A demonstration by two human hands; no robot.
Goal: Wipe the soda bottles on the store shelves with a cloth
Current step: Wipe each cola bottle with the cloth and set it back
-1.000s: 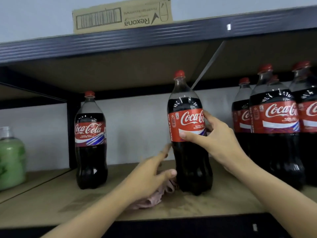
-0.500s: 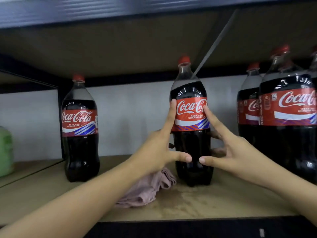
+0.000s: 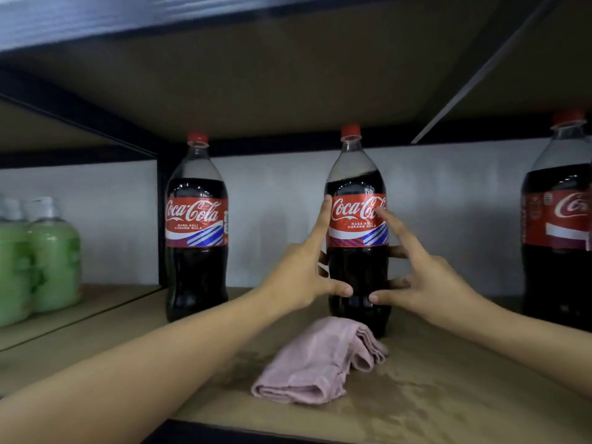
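A soda bottle (image 3: 355, 174) with a red cap and red label stands upright mid-shelf. My left hand (image 3: 301, 277) holds its left side and my right hand (image 3: 429, 280) its right side. Each index finger lies on the label, each thumb touches the lower front, and the other fingers curl round behind. A crumpled pink cloth (image 3: 320, 363) lies loose on the shelf just in front of the bottle, and neither hand touches it. A second soda bottle (image 3: 196, 238) stands to the left. A third (image 3: 557, 235) is at the right edge, partly cut off.
The wooden shelf board (image 3: 448, 395) shows damp patches near the cloth. Green liquid bottles (image 3: 48, 257) stand in the bay to the left, beyond a dark upright post (image 3: 161, 219). The upper shelf's underside (image 3: 256, 75) sits close above the bottle caps.
My left hand left the cloth and joined my right hand on the middle bottle. The bottle now stands farther from the right-hand bottles, and the cloth lies uncovered.
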